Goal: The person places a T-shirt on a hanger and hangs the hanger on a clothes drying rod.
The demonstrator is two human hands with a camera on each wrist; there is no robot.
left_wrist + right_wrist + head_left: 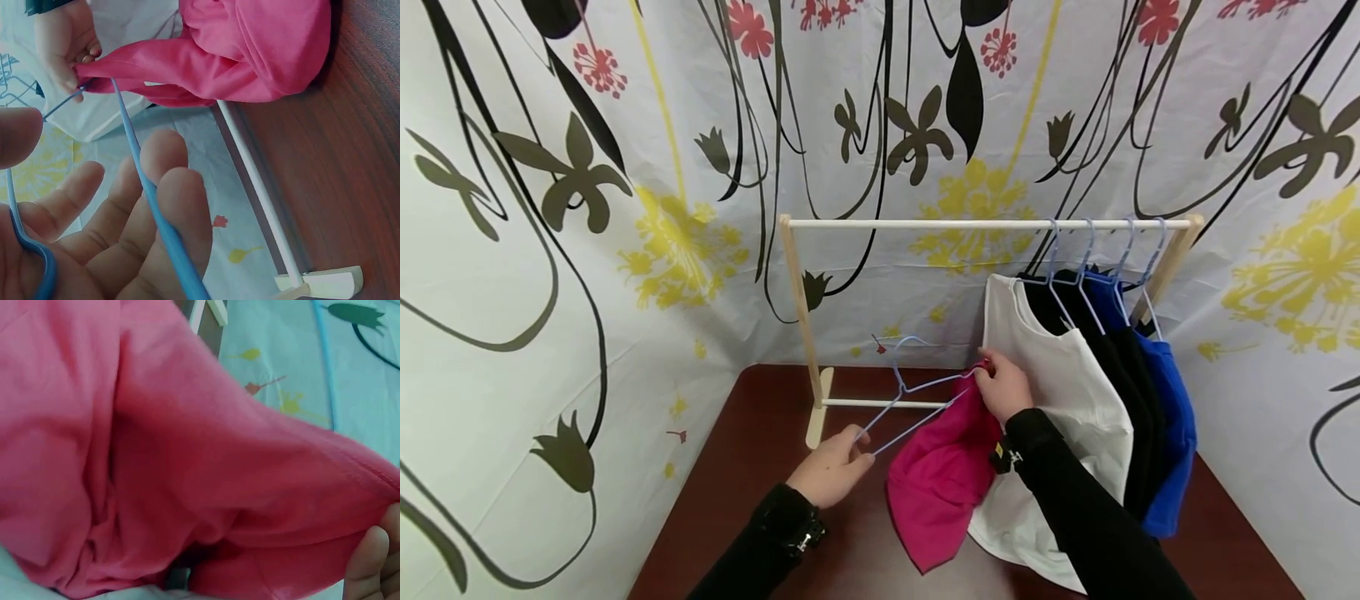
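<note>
My left hand [830, 468] grips one end of a light blue clothes hanger [901, 392], fingers curled about its wire in the left wrist view. The hanger's hook points up, off the rail. With my right hand [1004, 387] I pinch the edge of a pink garment [942, 483] at the hanger's other end, which runs into the cloth. The rest of the pink garment hangs down in folds in front of a white top [1086, 379]. In the right wrist view, fingertips [367, 556] hold the stretched corner of the pink cloth.
A wooden clothes rack [925, 224] stands on the dark red-brown table [722, 500]. At its right hang the white top, black garments [1138, 392] and a blue garment [1180, 425] on hangers. Behind it is a flower-patterned curtain [850, 108].
</note>
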